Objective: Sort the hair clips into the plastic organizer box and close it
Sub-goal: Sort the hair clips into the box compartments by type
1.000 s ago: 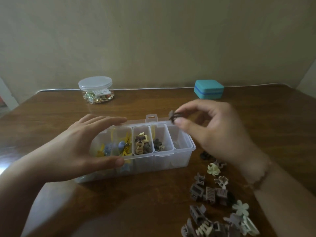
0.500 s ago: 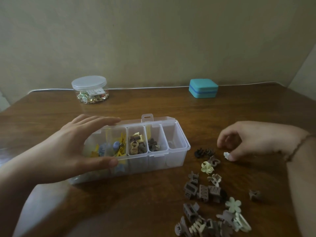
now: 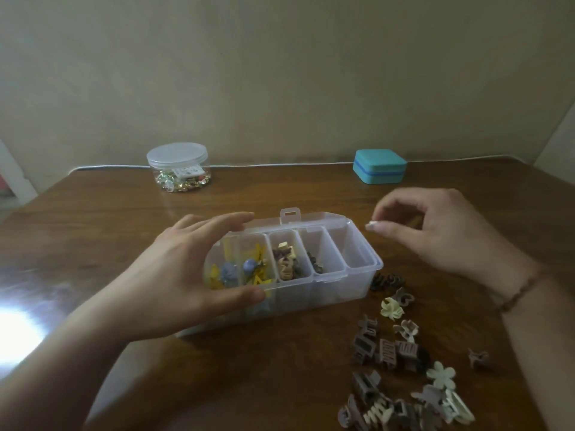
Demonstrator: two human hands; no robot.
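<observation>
Right-hand grip (image 3: 435, 231): thumb and forefinger pinched on small white clip (image 3: 371, 226), just beside organizer box (image 3: 326, 293).
Left hand (image 3: 193, 269) spans the box, steadying it; empty end compartment nearest; remaining clips (image 3: 401, 353) on desk (image 3: 280, 384).

The table (image 3: 280, 384) is brown wood, smooth and polished, with a bright glare on its left side. The organizer (image 3: 329, 293) is clear, slightly frosted plastic, glossy along its rim. The loose clips (image 3: 385, 353) look like matt plastic in brown, grey and cream. The jar (image 3: 179, 166) is clear plastic with a cloudy lid, holding shiny gold-coloured, metallic-looking bits. The teal case (image 3: 379, 166) has a smooth, matt skin. The wall (image 3: 280, 73) is dull, flat paint.
</observation>
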